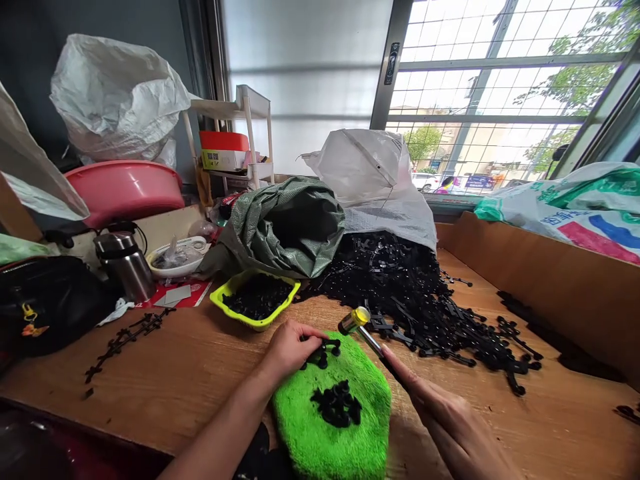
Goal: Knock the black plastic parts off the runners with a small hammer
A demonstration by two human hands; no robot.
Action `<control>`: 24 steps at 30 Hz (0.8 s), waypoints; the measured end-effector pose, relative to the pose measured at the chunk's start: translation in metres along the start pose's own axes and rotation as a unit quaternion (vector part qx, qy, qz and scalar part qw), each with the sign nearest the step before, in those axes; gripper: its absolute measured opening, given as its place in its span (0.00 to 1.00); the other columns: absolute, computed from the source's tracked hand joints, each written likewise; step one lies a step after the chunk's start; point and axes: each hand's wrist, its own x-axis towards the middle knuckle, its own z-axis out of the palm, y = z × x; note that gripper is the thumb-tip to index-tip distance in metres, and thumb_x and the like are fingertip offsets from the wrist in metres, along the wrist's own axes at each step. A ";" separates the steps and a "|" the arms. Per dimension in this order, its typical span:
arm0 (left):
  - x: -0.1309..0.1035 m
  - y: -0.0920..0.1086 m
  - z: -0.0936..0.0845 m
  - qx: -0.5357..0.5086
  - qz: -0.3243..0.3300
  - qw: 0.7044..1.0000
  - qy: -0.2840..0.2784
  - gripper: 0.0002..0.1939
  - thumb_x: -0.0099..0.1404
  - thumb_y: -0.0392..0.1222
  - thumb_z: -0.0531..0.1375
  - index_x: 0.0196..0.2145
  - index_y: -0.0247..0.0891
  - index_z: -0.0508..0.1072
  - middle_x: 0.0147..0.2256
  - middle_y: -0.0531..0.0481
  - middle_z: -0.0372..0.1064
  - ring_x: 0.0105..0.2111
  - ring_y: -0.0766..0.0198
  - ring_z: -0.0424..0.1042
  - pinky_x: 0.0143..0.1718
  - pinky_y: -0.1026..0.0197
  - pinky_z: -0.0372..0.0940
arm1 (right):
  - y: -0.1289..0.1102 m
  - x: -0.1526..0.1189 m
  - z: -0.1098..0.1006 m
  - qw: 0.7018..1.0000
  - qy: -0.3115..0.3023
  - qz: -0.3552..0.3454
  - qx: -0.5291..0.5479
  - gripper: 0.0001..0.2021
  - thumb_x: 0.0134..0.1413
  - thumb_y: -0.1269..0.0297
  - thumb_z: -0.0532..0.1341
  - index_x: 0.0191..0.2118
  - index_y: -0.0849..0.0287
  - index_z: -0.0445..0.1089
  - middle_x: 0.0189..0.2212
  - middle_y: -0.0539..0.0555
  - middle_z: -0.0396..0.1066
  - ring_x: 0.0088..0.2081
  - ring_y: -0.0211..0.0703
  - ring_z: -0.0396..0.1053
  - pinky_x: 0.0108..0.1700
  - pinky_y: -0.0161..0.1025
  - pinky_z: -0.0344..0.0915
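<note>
My left hand (293, 350) is closed on a black plastic part with round knobs (327, 348), at the far edge of a green cloth pad (365, 427). In my right hand (445, 407) is a small hammer (356, 321), its handle gripped with the forefinger stretched along it. The hammer's yellow-ended head hangs just right of the held part, seemingly above the pad. Nearer to me, a small heap of loose black pieces (339, 404) lies on the pad. My left fingers hide some of the held part.
A yellow-green basket of black pieces (255, 300) stands beyond my left hand. A large pile of black parts (400, 293) spills from a white sack (375, 167) beside a green sack (295, 220). A linked black strip (127, 337) and a steel flask (125, 263) are at left.
</note>
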 end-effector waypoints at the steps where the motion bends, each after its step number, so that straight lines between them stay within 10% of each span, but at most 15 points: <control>1: 0.000 0.000 0.000 0.013 0.002 1.000 0.001 0.17 0.53 0.43 0.54 0.35 0.36 0.79 0.26 0.47 0.76 0.23 0.65 0.69 0.23 0.67 0.59 | -0.003 0.003 -0.003 1.000 -0.003 0.000 -0.012 0.25 0.62 0.69 0.39 0.62 0.45 0.48 0.55 0.50 0.60 0.52 0.51 0.61 0.47 0.48 0.64; 11: -0.005 0.006 0.000 0.121 0.004 0.992 0.043 0.15 0.54 0.41 0.54 0.35 0.41 0.79 0.30 0.50 0.77 0.29 0.62 0.72 0.31 0.65 0.63 | -0.010 0.006 -0.014 0.994 -0.021 -0.005 -0.110 0.29 0.57 0.74 0.39 0.62 0.40 0.45 0.49 0.49 0.67 0.43 0.52 0.69 0.35 0.46 0.70; 24: -0.009 0.006 0.004 0.145 0.032 0.986 0.081 0.14 0.55 0.40 0.54 0.34 0.42 0.79 0.33 0.47 0.77 0.33 0.59 0.74 0.35 0.62 0.63 | -0.010 0.013 -0.015 0.998 -0.018 0.021 -0.049 0.25 0.61 0.68 0.37 0.63 0.44 0.44 0.55 0.50 0.59 0.53 0.53 0.59 0.49 0.51 0.61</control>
